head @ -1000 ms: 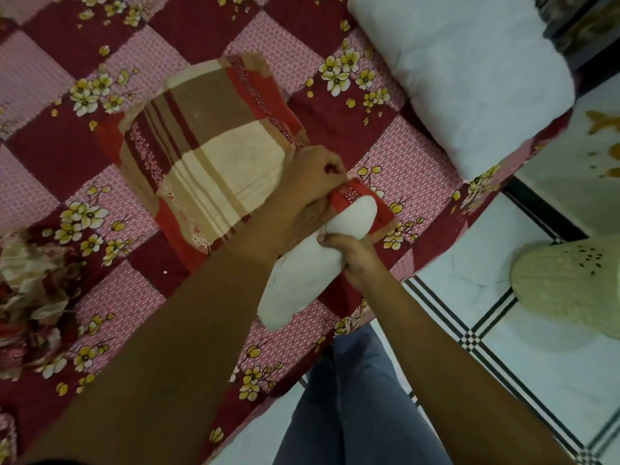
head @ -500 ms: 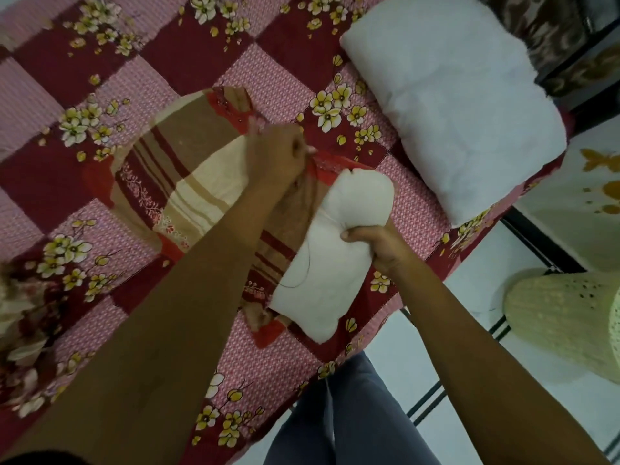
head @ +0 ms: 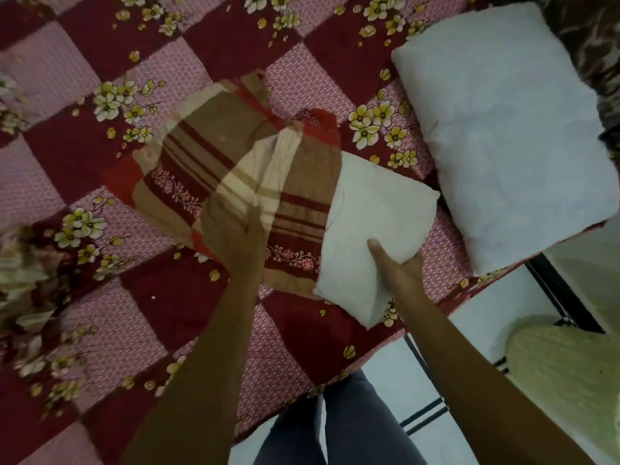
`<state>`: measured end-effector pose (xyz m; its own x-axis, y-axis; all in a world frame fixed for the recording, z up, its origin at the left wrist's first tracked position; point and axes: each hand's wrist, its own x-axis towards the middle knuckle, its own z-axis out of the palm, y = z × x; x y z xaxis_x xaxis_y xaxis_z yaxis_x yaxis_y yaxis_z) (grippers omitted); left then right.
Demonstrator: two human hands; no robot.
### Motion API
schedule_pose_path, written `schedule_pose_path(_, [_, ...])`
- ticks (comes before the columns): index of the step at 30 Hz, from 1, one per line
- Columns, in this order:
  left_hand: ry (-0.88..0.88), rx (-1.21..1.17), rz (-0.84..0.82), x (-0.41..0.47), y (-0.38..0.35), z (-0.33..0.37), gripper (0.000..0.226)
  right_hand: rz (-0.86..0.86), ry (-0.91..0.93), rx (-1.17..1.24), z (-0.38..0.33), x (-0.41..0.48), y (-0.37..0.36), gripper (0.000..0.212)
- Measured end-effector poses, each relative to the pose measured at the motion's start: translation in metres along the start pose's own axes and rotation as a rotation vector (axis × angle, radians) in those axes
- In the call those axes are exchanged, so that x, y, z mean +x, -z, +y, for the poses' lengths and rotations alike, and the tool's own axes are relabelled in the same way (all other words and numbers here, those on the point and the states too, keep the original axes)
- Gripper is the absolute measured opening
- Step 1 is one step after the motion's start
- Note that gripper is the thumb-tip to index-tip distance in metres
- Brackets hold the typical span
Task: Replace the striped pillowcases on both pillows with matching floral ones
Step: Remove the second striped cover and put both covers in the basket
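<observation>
Your left hand (head: 235, 229) pinches the striped pillowcase (head: 235, 176), which still sheathes the far end of one white pillow (head: 375, 236); the near end sticks out bare toward the bed's edge (its long axis running left to right). Your right hand (head: 399, 266) clamps that bare end. Two pillows in all: the second, uncovered one (head: 503, 129) lies on the quilt (head: 84, 162) just beside it.
</observation>
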<state>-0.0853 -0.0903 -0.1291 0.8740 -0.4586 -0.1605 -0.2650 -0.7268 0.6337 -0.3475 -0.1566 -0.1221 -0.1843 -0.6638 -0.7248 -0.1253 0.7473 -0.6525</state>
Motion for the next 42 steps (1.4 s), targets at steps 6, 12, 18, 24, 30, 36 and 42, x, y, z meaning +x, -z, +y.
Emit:
schedule_pose_path(6, [0.292,-0.35,-0.287,-0.079,0.018,-0.055,0.06,-0.066,-0.14,0.128,0.013,-0.024,-0.027,0.078])
schedule_pose_path(12, [0.096,-0.007,-0.268,-0.037,0.027,-0.048,0.023,-0.368,-0.249,0.189,-0.018,-0.019,-0.025,0.05])
schedule_pose_path(18, [0.129,0.167,0.183,0.031,0.095,-0.053,0.019,-0.442,-0.208,0.135,-0.045,-0.014,0.021,0.026])
schedule_pose_path(24, [0.292,0.176,0.154,0.035,0.07,-0.017,0.034,0.017,-0.128,-0.279,0.0,-0.006,0.02,0.118])
schedule_pose_path(30, [-0.43,0.217,0.074,0.018,0.004,0.064,0.044,0.097,0.533,-0.749,-0.043,0.012,-0.019,0.113])
schedule_pose_path(36, [-0.581,0.606,-0.267,0.048,-0.05,0.125,0.055,-0.26,0.465,-1.19,-0.098,0.053,-0.072,0.138])
schedule_pose_path(42, [-0.473,0.146,-0.104,0.056,-0.015,0.151,0.024,-0.38,0.678,-0.987,-0.101,0.036,-0.057,0.063])
